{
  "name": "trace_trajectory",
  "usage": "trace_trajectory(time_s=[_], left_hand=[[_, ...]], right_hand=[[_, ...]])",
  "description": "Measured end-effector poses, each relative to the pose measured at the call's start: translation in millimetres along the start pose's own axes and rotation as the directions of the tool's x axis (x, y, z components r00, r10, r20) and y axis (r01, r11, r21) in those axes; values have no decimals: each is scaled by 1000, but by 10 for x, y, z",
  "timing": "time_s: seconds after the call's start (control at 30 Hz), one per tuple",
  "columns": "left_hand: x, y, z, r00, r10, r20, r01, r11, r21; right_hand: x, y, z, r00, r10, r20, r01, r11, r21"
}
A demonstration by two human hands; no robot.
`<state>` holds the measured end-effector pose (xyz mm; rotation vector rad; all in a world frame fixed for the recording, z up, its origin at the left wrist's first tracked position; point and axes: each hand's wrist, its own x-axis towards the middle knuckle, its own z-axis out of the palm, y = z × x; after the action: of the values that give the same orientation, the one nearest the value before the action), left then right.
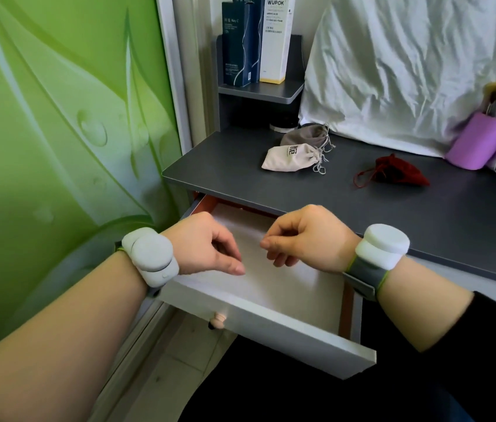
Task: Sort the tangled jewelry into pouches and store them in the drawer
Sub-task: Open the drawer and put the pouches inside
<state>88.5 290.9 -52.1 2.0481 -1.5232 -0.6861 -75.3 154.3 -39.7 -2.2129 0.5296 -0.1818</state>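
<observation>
The white drawer (274,325) under the dark grey desk (408,214) is pulled out, and what shows of its pale inside is bare. My left hand (207,245) hovers over the drawer's left part with fingers loosely bent and nothing in it. My right hand (304,239) hovers over the middle, fingers curled in with the thumb against the index finger; I see nothing in it. Three drawstring pouches lie on the desk: a beige one (292,158), a grey one (304,135) just behind it, and a red one (399,172) to the right.
A purple cup (481,141) with brushes stands at the desk's back right against a crumpled white cloth (408,62). Tall boxes (253,41) stand on a small shelf at the back left. A green sliding door (58,132) runs along the left. The drawer knob (219,319) points at me.
</observation>
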Motion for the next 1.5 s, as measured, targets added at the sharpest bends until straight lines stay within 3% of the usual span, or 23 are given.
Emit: trace_trajectory(time_s=[0.23, 0.4, 0.73, 0.87, 1.07, 1.3, 1.5], left_hand=[[606, 182, -63, 959, 38, -280, -38, 999, 6], [1147, 336, -160, 883, 68, -464, -87, 996, -20], [1907, 458, -104, 920, 116, -374, -93, 993, 77], [2048, 430, -113, 937, 129, -325, -74, 982, 174], [2125, 352, -127, 930, 175, -323, -78, 953, 292], [2107, 338, -130, 921, 196, -337, -87, 946, 312], [1972, 335, -103, 900, 219, -376, -83, 935, 345]], right_hand=[[273, 77, -382, 991, 7, -131, 11, 991, 137], [590, 183, -679, 941, 29, -336, 22, 989, 146], [1175, 568, -1088, 783, 9, -622, -37, 999, -32], [1354, 688, -1144, 765, -14, -644, -97, 986, -136], [1588, 789, -1145, 830, 8, -558, -155, 964, -215], [1610, 808, -1184, 885, 106, -454, -240, 938, -249], [1446, 822, -1112, 904, 70, -422, -246, 892, -380]])
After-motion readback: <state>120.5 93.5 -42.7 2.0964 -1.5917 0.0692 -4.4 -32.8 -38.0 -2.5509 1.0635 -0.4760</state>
